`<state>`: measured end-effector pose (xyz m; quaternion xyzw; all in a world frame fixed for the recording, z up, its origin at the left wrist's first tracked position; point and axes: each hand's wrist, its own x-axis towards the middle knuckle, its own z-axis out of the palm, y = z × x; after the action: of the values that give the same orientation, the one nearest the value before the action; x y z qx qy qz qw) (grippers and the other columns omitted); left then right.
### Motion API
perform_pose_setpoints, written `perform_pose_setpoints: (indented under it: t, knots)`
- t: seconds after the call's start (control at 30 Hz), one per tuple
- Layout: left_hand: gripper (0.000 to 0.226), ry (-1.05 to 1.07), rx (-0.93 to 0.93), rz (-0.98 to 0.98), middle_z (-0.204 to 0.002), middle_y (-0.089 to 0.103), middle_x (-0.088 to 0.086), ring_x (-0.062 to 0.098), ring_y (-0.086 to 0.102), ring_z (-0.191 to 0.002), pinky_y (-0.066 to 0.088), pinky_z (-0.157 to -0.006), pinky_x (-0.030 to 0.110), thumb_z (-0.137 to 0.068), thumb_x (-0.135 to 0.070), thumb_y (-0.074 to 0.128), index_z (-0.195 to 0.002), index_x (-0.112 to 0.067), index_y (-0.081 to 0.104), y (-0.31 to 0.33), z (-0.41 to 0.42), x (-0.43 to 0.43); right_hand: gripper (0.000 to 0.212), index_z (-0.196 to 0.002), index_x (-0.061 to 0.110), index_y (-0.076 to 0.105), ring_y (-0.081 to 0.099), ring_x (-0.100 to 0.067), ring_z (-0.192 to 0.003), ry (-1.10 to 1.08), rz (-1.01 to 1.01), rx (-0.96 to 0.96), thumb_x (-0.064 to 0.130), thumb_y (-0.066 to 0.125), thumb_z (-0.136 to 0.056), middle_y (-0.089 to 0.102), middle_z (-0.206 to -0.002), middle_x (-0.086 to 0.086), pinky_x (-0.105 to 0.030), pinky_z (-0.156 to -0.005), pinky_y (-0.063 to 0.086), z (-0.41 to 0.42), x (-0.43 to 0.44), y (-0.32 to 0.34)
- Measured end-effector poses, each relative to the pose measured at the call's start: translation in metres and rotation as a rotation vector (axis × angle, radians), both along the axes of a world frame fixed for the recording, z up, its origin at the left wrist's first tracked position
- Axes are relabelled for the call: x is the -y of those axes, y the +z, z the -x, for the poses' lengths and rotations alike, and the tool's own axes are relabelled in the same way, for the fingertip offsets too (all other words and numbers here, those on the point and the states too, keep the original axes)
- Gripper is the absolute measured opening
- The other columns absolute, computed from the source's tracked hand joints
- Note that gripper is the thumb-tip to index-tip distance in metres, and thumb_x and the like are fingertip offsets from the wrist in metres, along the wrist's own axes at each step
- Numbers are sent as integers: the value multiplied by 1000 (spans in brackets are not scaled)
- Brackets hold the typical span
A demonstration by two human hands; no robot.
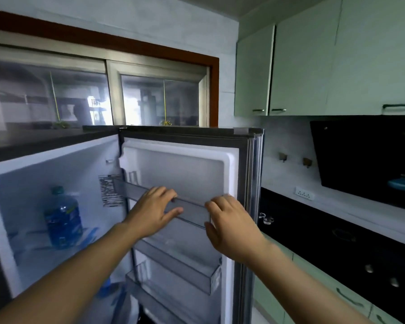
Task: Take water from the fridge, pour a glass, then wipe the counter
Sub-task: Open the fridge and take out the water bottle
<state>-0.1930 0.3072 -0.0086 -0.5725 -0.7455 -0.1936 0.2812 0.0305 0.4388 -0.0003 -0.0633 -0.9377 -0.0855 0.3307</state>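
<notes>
Water bottle (pixel 63 218) stands upright on a shelf inside the open fridge (pixel 56 164), far left, long axis vertical, cap pointing up. Left hand (pixel 154 211) and right hand (pixel 229 225) curl their fingers over the top door shelf (pixel 192 212), thumbs in front.

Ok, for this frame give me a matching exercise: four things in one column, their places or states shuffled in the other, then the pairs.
1 bottle
2 left hand
3 socket
4 fridge door

A on the wall above the counter
B swung open
C standing inside the fridge
D gripping the top door shelf

Pairs: 1-C, 2-D, 3-A, 4-B
</notes>
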Motion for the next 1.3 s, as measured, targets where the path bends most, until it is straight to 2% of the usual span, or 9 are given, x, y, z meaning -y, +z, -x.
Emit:
perform_pose_setpoints:
  t: [0.2, 0.3, 0.4, 0.57, 0.77, 0.9, 1.03, 1.17, 1.3]
  knots:
    - [42, 26, 87, -19, -101, 59, 3, 25, 54, -97, 40, -84, 32, -84, -51, 47, -107, -18, 59, 1, -12, -37, 23, -107, 13, 59, 57, -30, -97, 47, 94, -66, 29, 52, -92, 62, -103, -10, -39, -82, 46, 55, -5, 28]
    - [45, 63, 134, -106, -120, 58, 8, 25, 51, -113, 44, -98, 35, -81, -37, 55, -120, -14, 56, -9, -4, -32, 24, -109, 13, 56, 57, -31, -101, 57, 151, -68, 31, 47, -95, 61, -107, -11, -39, -81, 45, 98, -5, 32]
    - [50, 283, 215, -326, -136, 49, 7, 23, 43, -125, 39, -106, 36, -88, -32, 65, -134, -18, 50, -38, 28, -6, 32, -114, 12, 53, 58, -32, -103, 54, 151, 0, 38, 44, -98, 61, -111, -12, -37, -79, 45, 147, -4, 27]
    - [48, 635, 481, -647, -125, 54, 20, 38, 52, -115, 47, -98, 49, -82, -18, 75, -125, -7, 55, -86, 104, 35, 36, -113, 10, 53, 67, -35, -97, 46, 61, 107, 42, 41, -101, 68, -108, -12, -35, -67, 35, 229, 6, 20]
    - [46, 954, 739, -1054, -118, 53, 33, 50, 53, -108, 48, -93, 57, -77, -13, 76, -116, -1, 54, -115, 199, 62, 31, -126, 4, 52, 71, -33, -92, 84, -156, 140, 12, 45, -97, 72, -106, -13, -33, -65, 41, 312, 17, 23]
    - [66, 1039, 827, -1254, -124, 50, 36, 52, 47, -117, 44, -97, 59, -73, -28, 81, -122, 3, 48, -131, 234, 77, 27, -68, 12, 65, 57, -23, -34, 55, -216, 29, 22, 89, -58, 62, -48, -4, -22, -44, 21, 325, 12, 15]
    - [86, 949, 828, -1246, -132, 53, 29, 44, 54, -120, 47, -100, 56, -66, -38, 87, -132, -2, 45, -153, 264, 98, 35, -57, 15, 58, 46, -21, -27, 68, -243, -27, 23, 92, -52, 52, -41, 0, -21, -42, 15, 332, -8, 5]
    - [73, 799, 956, -1151, -133, 58, 20, 33, 60, -115, 48, -96, 42, -74, -9, 86, -133, 0, 45, -156, 266, 104, 35, -59, 14, 55, 45, -23, -27, 142, -246, -121, 28, 84, -72, 51, -41, -1, -21, -41, 16, 332, -26, 1]
    - [68, 820, 951, -1083, -129, 62, 22, 35, 63, -113, 49, -92, 40, -70, -8, 88, -128, 0, 53, -155, 265, 106, 36, -61, 13, 53, 44, -24, -29, 223, -238, -145, 31, 77, -81, 50, -43, -1, -22, -41, 18, 333, -43, 0]
